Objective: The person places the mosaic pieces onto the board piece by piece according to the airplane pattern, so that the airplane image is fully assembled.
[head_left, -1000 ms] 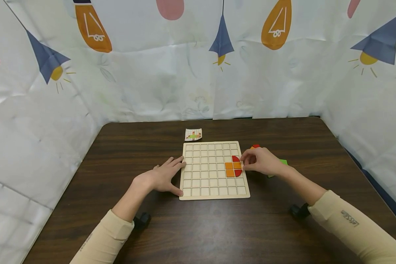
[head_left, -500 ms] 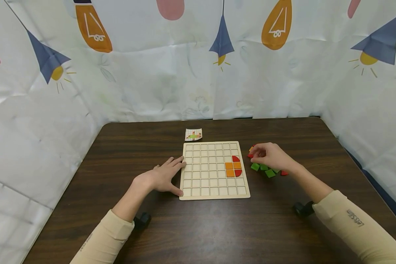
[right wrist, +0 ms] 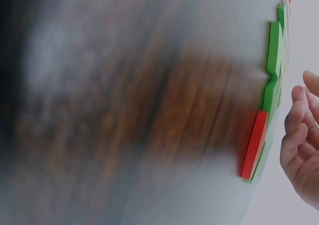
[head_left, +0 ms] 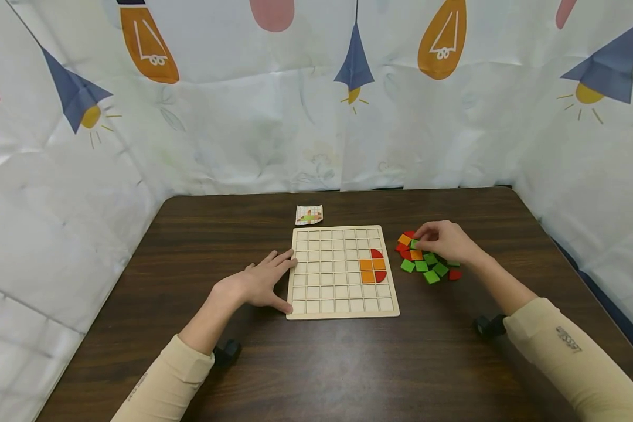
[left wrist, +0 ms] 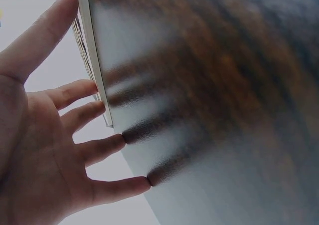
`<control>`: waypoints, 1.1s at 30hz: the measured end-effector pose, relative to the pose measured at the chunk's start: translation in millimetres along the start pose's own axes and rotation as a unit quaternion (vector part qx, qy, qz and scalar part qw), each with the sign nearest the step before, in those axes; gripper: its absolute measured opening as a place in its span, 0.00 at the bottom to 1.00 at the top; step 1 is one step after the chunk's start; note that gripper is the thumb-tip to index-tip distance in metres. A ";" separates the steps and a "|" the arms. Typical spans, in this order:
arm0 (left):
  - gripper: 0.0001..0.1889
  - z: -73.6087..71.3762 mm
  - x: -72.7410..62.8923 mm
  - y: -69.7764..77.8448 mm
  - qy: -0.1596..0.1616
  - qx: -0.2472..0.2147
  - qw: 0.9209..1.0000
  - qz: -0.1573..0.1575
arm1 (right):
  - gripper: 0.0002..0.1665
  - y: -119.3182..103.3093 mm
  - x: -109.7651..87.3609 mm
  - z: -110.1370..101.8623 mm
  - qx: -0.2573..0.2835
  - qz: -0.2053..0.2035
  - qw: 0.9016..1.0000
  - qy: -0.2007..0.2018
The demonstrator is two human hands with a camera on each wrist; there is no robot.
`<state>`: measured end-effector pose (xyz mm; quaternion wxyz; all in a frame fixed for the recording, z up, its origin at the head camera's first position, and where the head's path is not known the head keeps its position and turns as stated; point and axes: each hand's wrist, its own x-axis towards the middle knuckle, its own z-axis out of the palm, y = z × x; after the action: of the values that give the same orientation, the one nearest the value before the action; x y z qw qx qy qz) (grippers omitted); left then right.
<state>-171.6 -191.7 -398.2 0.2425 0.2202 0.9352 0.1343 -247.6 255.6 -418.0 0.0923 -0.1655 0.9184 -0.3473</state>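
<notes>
A pale wooden grid board (head_left: 324, 287) lies flat on the table. Orange squares (head_left: 367, 270) and red quarter-round tiles (head_left: 381, 276) sit in cells near its right side. My left hand (head_left: 261, 281) is spread, thumb and some fingertips at the board's left edge; in the left wrist view its fingertips (left wrist: 102, 107) meet the rim. My right hand (head_left: 445, 239) is bent over a heap of coloured tiles, thumb and forefinger tips right at a green tile (head_left: 414, 244). I cannot tell whether it is gripped. The right wrist view shows curled fingers (right wrist: 295, 135) beyond the tiles.
Loose green tiles (head_left: 431, 276) and red and orange ones (head_left: 403, 240) lie right of the board. A small card with a coloured grid pattern (head_left: 309, 215) lies behind the board. A printed white curtain (head_left: 232, 135) hangs around the dark wooden table (head_left: 343, 369).
My right hand has left the board's right edge and moved right over the tile heap, uncovering more tiles. The left hand and the board have stayed put.
</notes>
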 end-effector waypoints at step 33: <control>0.54 0.1 0.2 0.0 0.000 0.000 1.000 0.001 | 0.16 8.9 9.0 -17.1 -0.069 0.014 0.996 -0.050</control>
<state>-171.7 -191.5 -398.3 0.2419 0.2214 0.9350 0.1349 -263.0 268.9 -411.7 0.1309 -0.1757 0.9366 -0.2733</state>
